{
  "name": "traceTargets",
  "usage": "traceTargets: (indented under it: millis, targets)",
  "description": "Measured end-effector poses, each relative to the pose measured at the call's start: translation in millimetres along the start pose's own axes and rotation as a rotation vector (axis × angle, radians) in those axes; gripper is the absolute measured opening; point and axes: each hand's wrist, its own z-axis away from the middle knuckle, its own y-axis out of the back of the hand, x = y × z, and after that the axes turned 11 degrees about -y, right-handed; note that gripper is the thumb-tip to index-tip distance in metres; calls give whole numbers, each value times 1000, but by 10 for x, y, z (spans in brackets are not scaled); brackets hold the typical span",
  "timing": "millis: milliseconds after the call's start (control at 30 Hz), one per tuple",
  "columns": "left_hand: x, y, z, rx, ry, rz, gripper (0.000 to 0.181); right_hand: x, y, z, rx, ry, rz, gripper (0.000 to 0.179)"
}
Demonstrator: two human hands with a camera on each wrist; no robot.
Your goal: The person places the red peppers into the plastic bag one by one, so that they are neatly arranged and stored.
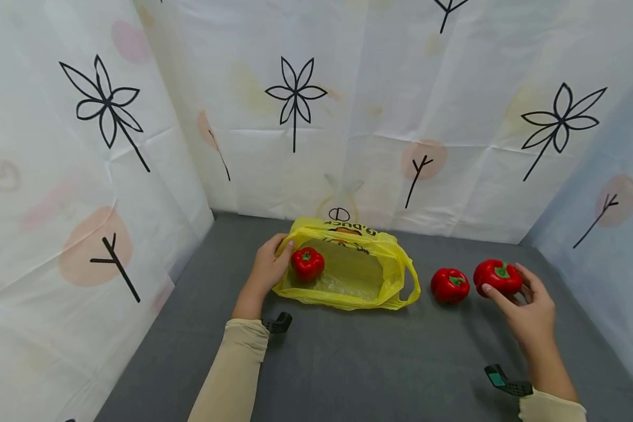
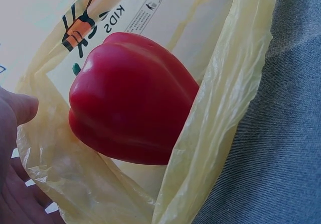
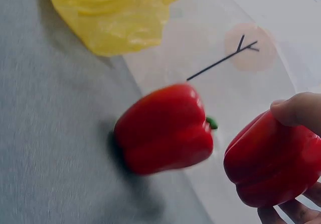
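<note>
A yellow plastic bag (image 1: 348,299) lies with its mouth spread wide on the grey table. My left hand (image 1: 269,264) grips the bag's left rim, thumb on the inner side and fingers outside. Just inside, near that hand, sits a red bell pepper (image 2: 130,98) with a green stem. Over at the right, my right hand (image 1: 533,308) holds a second red bell pepper (image 1: 497,277) between thumb and fingers, its stem facing up. Between it and the bag, a third red bell pepper (image 3: 168,131) rests on the table.
The grey table (image 1: 358,363) is enclosed by white cloth walls (image 1: 369,152) printed with flowers and twigs, at the back and both sides. A loop handle (image 1: 412,284) of the bag sticks out toward the peppers. Black straps with devices sit on both wrists.
</note>
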Motion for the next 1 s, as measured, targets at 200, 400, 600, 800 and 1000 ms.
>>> traceTargets:
  millis: [200,400,600,800,1000]
  targets:
    - [17,2,-38,3,-13,-1,38,-168,-12,92,-10,78,-34,81]
    - [29,4,-41,5,-13,-3,37,-293,-44,175,-47,172,-39,82]
    - [40,2,-20,-4,-3,5,39,-411,-120,325,-86,280,-68,82]
    - [37,9,-23,10,-10,3,38,-514,-276,455,-139,402,-105,82]
    - [24,13,3,0,3,0,39,-539,-434,557,-224,462,-150,81]
